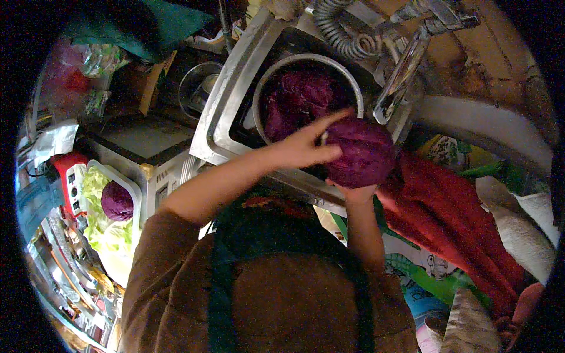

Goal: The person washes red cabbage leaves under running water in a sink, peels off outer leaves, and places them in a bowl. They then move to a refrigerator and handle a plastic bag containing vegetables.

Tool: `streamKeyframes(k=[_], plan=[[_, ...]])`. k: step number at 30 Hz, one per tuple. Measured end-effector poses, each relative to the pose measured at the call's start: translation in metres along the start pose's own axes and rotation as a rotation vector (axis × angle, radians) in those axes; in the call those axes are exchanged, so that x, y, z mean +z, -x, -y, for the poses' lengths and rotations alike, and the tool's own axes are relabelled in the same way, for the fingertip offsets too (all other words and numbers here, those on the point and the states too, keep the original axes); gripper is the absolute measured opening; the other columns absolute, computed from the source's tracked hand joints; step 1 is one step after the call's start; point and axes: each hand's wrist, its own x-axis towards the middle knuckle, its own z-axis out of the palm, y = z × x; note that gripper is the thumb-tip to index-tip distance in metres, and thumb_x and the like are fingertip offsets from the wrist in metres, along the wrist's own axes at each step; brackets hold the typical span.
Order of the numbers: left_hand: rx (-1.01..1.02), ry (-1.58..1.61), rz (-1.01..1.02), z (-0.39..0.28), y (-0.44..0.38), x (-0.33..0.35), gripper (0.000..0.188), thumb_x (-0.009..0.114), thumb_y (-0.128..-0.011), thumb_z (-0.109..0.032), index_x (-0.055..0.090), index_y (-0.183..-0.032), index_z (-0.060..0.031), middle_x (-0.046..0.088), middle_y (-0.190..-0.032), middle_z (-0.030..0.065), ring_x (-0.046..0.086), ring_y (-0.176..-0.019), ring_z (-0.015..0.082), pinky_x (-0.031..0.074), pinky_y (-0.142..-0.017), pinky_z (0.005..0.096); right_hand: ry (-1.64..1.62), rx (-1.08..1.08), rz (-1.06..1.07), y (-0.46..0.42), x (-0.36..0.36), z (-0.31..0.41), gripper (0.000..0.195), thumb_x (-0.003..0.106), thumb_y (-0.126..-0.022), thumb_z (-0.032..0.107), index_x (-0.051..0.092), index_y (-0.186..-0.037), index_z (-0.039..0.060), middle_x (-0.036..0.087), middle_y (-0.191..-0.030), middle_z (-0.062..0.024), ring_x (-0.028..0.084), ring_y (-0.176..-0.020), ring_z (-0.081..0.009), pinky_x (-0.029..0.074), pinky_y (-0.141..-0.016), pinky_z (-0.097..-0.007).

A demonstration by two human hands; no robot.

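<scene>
A head of purple cabbage is held over the near right rim of a round metal pot. My right hand supports it from below, most of the fingers hidden behind it. My left hand lies against its left side, thumb and fingers spread apart. More purple cabbage fills the pot, which stands inside a stainless steel sink. Past the cabbage, a chrome faucet spout slants down near the pot's right side.
At the left, a white plastic tub holds pale green leaves and another purple cabbage. A red-and-white power strip lies beside it. Red cloth hangs at the right. A coiled metal hose rises behind the sink.
</scene>
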Motion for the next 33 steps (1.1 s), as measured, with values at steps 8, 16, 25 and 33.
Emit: streamKeyframes(k=[8,16,25,33], plan=[[-0.338,0.769,-0.654,0.024,0.009,0.015,0.055,0.037,-0.09,-0.047,0.037,-0.13,-0.0082,0.048,-0.126,0.0101,0.047,-0.115,0.0245,0.033,-0.101,0.0397,1.199,-0.509,-0.663,-0.038,0.03,-0.014,0.071,0.047,-0.08,0.055,0.031,-0.133,0.0108,0.04,-0.131,-0.0101,0.041,-0.119,-0.0299,0.037,-0.096,-0.0425],[-0.257,0.209,-0.671,0.004,0.018,0.014,0.061,0.033,-0.089,-0.054,0.038,-0.13,-0.0091,0.048,-0.126,0.0116,0.049,-0.113,0.0275,0.037,-0.097,0.0432,1.001,-0.518,-0.53,-0.04,0.031,-0.01,0.068,0.065,-0.073,0.019,0.034,-0.132,0.0073,0.046,-0.125,-0.0103,0.045,-0.113,-0.0256,0.035,-0.097,-0.0363],[-0.729,0.841,-0.199,-0.025,0.016,-0.017,0.075,0.044,-0.078,-0.066,0.04,-0.13,-0.0128,0.048,-0.128,0.0096,0.052,-0.11,0.0269,0.041,-0.094,0.0459,1.551,-0.368,-0.15,-0.04,0.04,0.015,0.065,0.054,-0.082,0.041,0.036,-0.131,0.0027,0.045,-0.127,-0.0121,0.043,-0.117,-0.0231,0.031,-0.1,-0.0356],[-0.535,0.771,-0.456,-0.002,0.015,-0.004,0.069,0.044,-0.08,-0.062,0.036,-0.131,-0.0172,0.047,-0.127,0.0074,0.053,-0.107,0.0288,0.048,-0.081,0.0511,1.75,-0.657,-0.477,-0.058,0.067,-0.026,0.04,0.055,-0.084,0.017,0.049,-0.122,0.0069,0.048,-0.123,-0.01,0.045,-0.113,-0.0241,0.029,-0.1,-0.0345]])
